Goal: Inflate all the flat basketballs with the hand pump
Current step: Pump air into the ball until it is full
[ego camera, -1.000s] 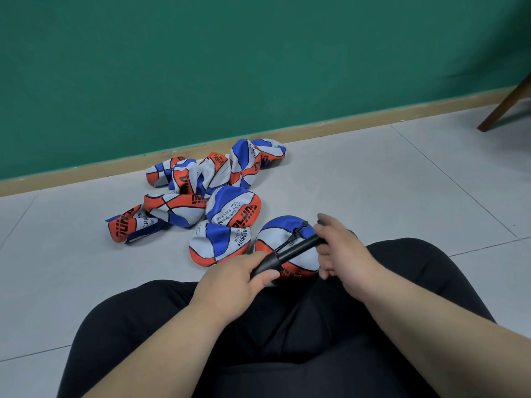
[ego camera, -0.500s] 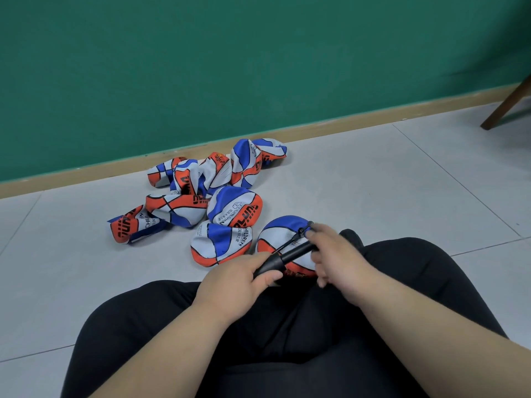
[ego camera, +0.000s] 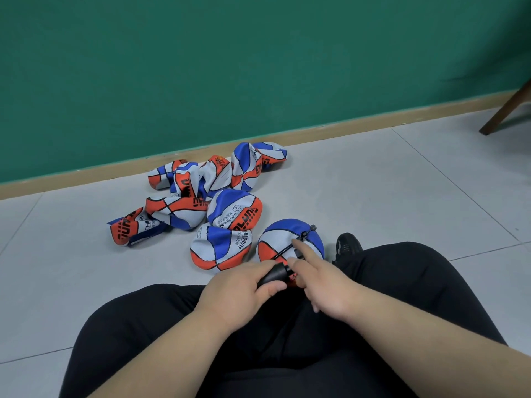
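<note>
— Why do we sit on the grey tiled floor (ego camera: 402, 196) with everything drawn in so near?

— So that nothing needs a reach, we would say. The heap of limp blue, white and orange rubber basketballs (ego camera: 198, 193) lies beyond the left hand (ego camera: 238, 291) and off to its left, waiting its turn. None in it looks pumped up, so we judge the task to be barely begun.

— And the one set apart?

— The rounder blue, white and orange basketball (ego camera: 275, 239) sits on the floor just beyond the right hand (ego camera: 327, 288), between our knees in their black trousers (ego camera: 402, 282). We take it for the ball in hand. It is domed but not full, and we cannot make out its valve.

— How do our hands stand?

— The left hand is clamped round the black plastic barrel of the hand pump (ego camera: 276, 274), fingers curled over it and thumb beneath, which holds it steady and pointing at that ball. The right hand has its fingers apart. Its forefinger (ego camera: 300, 246) is stretched forward onto the thin black hose (ego camera: 283, 251) that runs from the barrel out over the ball. We see it grip nothing.

— Why the forefinger there?

— Probably to free or steer the hose tip. That tip stands above the ball, and we cannot tell whether it touches it.
</note>
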